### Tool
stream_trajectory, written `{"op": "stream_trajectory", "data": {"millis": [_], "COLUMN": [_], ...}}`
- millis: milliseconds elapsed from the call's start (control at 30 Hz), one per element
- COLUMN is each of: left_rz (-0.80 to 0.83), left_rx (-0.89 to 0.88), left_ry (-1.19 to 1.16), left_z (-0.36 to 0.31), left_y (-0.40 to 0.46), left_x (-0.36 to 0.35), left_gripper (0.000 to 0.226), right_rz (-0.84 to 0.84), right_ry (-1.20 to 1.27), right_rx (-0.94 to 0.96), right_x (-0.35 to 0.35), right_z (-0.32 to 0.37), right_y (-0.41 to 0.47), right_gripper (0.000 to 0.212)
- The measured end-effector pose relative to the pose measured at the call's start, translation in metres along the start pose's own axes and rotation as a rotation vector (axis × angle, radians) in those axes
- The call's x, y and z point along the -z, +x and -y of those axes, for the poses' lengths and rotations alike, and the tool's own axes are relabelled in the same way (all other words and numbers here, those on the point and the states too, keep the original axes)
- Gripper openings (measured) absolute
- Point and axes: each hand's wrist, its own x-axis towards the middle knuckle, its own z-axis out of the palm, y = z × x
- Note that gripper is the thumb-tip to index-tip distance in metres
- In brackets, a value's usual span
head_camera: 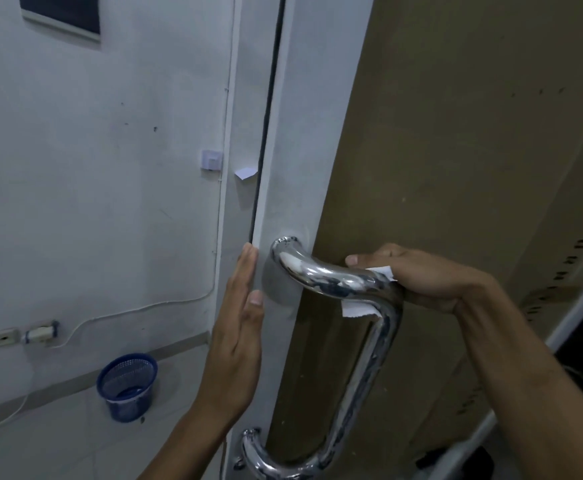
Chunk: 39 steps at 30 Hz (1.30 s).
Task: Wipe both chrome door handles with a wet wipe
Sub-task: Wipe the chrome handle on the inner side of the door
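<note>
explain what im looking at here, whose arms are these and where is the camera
There is no machine here. The one picture comes from a wide-angle camera worn on a person's head, looking down at their own two bare arms. The right hand grips the upper bend of a chrome door handle with a white wet wipe wrapped under its fingers. The left hand lies flat, fingers straight, against the edge of the white door, likely steadying it. Lower left, a blue mesh wastebasket stands on the floor by the wall.
</note>
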Motion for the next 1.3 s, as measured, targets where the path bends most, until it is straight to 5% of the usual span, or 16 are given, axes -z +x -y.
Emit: {"op": "stream_trajectory", "data": {"millis": [267,667,900,1100,1300], "left_rz": [-0.036,-0.096,-0.105,-0.105,-0.113], "left_rx": [0.01,0.002,-0.008,0.001,-0.003], "left_ry": [0.008,0.038,0.041,0.043,0.052], "left_z": [0.001,0.002,0.003,0.005,0.005], "left_y": [0.0,-0.004,-0.004,-0.003,-0.003], "left_x": [-0.003,-0.018,-0.018,-0.019,-0.022], "left_gripper": [0.045,0.049,0.049,0.047,0.048], "right_rz": [-0.093,-0.82,-1.171,-1.159,-0.627], "right_ry": [0.526,0.819,0.455,0.084,-0.022], "right_rx": [0.135,0.359,0.415,0.735,0.614], "right_x": [-0.018,-0.117,-0.146,-0.11,-0.051], "right_z": [-0.061,-0.118,-0.113,-0.086,-0.047], "right_y": [-0.011,-0.027,-0.032,-0.022,-0.034], "right_gripper": [0.044,0.053,0.029,0.036,0.033]}}
